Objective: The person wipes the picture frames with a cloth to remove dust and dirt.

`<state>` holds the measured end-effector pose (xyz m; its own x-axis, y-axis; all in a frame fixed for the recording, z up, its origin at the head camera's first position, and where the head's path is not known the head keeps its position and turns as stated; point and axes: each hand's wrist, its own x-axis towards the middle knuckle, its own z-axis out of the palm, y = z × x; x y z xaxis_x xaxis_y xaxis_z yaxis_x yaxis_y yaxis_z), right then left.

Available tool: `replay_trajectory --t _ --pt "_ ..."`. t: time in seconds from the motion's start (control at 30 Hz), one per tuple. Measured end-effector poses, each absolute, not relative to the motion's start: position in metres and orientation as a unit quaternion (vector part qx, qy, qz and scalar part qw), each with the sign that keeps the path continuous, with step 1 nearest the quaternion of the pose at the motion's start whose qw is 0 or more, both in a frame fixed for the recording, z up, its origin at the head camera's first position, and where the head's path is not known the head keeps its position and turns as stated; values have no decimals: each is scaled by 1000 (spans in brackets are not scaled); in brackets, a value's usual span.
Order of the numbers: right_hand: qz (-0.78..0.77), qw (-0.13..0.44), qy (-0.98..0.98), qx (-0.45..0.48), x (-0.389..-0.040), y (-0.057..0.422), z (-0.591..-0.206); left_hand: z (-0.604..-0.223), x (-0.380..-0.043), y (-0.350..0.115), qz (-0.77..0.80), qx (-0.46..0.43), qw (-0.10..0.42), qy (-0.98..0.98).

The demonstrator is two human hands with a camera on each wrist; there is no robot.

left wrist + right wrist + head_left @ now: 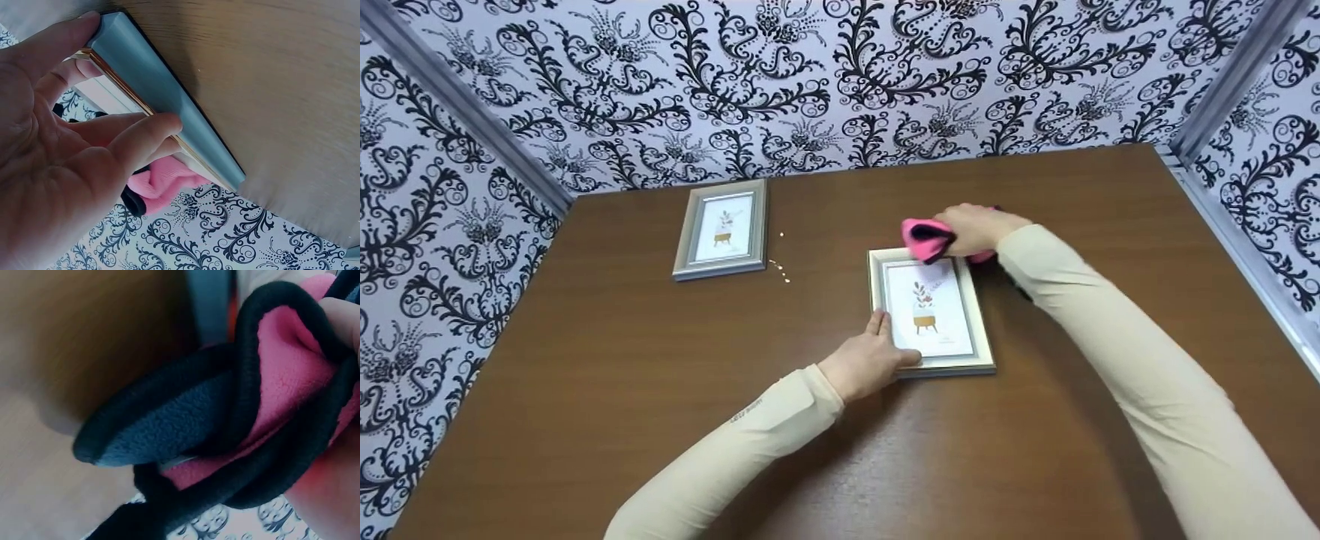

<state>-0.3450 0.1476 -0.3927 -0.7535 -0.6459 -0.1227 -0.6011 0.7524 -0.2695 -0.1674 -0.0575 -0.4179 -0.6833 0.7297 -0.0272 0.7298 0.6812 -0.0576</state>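
The left forearm, in a cream sleeve (750,420), reached up and rightward from the lower left of the head view. The left hand (864,367) grasped the near left corner of a pale picture frame (983,330), its thumb laid over the near edge and its fingers (877,322) set against the left side. That frame lay flat on the brown bench (585,375), its potted-plant print (926,307) facing up.

The right arm stretched farther across from the lower right, angled up and leftward, with the right hand (979,229) above the frame's far right corner. Its fingers were clenched around a bunched pink cloth (915,226) with black edging; whether the cloth touched the frame could not be told.

To the left, well apart from both hands, lay a second picture frame (684,232). Small pale specks (781,268) dotted the bench just beside it.
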Motion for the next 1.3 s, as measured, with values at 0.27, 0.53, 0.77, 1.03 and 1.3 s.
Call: replay_trajectory --t 0.27,0.53,0.77,1.03,1.3 --pt "-105 137 938 -299 -341 130 -388 -415 -166 -54 -40 398 9 916" --pt "-117 124 910 -378 -335 81 -397 -415 -166 -48 -36 381 37 923" --pt "-95 62 892 -438 -323 82 -406 -416 -166 -47 -46 388 28 920" --pt "1 -40 888 -458 -300 118 -409 -415 -168 -49 -47 399 27 915" --pt "94 -101 927 -349 -275 129 -411 -415 -169 -54 -61 397 14 916"
